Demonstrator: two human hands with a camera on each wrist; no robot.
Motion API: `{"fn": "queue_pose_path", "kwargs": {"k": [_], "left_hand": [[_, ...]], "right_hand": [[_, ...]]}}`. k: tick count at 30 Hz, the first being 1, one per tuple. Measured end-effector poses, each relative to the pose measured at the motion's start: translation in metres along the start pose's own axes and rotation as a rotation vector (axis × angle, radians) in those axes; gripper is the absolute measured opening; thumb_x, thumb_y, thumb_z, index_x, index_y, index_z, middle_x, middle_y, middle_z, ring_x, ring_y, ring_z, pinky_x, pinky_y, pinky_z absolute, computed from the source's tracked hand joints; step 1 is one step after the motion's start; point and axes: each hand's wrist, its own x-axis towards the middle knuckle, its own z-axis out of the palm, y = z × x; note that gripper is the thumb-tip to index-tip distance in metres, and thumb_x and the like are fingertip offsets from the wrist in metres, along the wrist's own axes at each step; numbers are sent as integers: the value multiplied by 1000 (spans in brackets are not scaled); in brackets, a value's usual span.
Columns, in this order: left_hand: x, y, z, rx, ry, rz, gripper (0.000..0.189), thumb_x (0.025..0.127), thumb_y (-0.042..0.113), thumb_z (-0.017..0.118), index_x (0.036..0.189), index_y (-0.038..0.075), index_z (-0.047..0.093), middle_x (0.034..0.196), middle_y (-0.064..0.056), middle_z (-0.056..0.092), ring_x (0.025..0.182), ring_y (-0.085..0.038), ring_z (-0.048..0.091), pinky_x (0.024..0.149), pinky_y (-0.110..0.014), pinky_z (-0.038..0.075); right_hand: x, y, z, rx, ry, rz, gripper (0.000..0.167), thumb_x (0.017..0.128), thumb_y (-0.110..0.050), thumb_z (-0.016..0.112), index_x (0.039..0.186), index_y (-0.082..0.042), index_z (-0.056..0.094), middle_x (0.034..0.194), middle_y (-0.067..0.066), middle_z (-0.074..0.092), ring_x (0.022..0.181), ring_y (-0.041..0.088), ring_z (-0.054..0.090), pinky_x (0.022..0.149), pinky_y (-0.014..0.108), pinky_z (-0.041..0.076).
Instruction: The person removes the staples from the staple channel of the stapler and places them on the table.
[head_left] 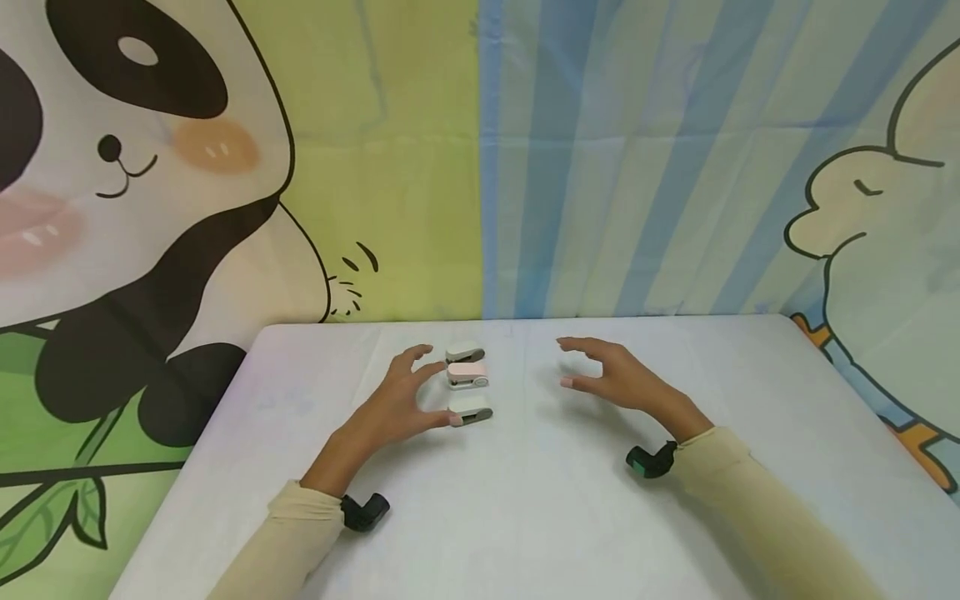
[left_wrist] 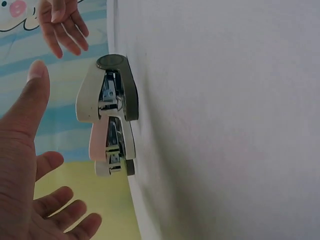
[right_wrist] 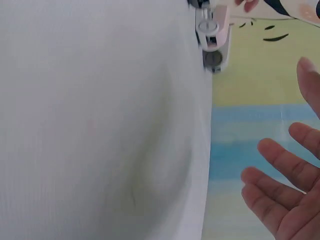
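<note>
Three small staplers stand in a row on the white table: a white-and-grey one (head_left: 474, 408) nearest, a pink-and-white one (head_left: 467, 372) in the middle, and another white-and-grey one (head_left: 467, 353) farthest. Just left of the row is my left hand (head_left: 397, 404), thumb and fingers spread, holding nothing. Its thumb tip overlaps the nearest stapler's left end in the head view, but in the left wrist view a gap shows between thumb and stapler (left_wrist: 89, 100). My right hand (head_left: 618, 375) hovers above the table right of the row, fingers apart and holding nothing.
The white-covered table (head_left: 540, 517) reaches back to a printed curtain (head_left: 637, 167) with a panda at left and a pale cartoon animal at right. Small black devices sit at both wrists, by the cuffs of the beige sleeves (head_left: 757, 500).
</note>
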Motion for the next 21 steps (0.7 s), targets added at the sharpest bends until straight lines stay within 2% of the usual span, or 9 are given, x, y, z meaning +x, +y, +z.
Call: {"fn": "queue_pose_path", "kwargs": {"k": [5,9,11,16,19,21], "left_hand": [[1,6,7,-99,-39,12,81,72,58,79,134,10,58,140,-10,41,125,-30,45,98,-50,40],[3,10,10,-93,-23,13,77,71,56,81,131,11,61,130,-7,45,116,-26,49,95,-46,43],[3,11,11,-98,-21,9,77,70,53,82,130,11,61,123,-6,47,108,-24,51,89,-42,45],[5,12,19,-130,-100,-22,66,75,37,85,127,3,62,107,-3,58,84,-17,52,72,-32,45],[7,13,23,-109,-148,-24,52,77,28,84,119,3,66,99,-1,63,80,-13,53,68,-31,45],[9,14,24,-86,-155,-23,44,78,25,84,113,3,69,97,0,64,81,-11,54,70,-31,44]], "right_hand": [[14,-10,17,97,-12,-86,52,90,-25,72,136,-7,56,131,14,59,122,26,54,99,44,42],[27,-21,31,119,-47,-115,44,89,-22,72,129,-6,61,128,11,61,118,23,57,98,40,44],[34,-25,39,126,-68,-129,43,90,-21,72,127,-3,62,127,11,62,116,22,57,97,40,44],[49,-40,57,144,-116,-173,41,90,-20,72,125,-1,63,123,13,63,114,21,57,94,42,46],[56,-49,66,143,-129,-222,38,91,-18,71,124,-1,64,122,12,63,114,20,58,91,45,48],[60,-54,72,136,-136,-255,37,90,-16,72,123,0,64,122,11,63,113,21,58,91,45,48]]}}
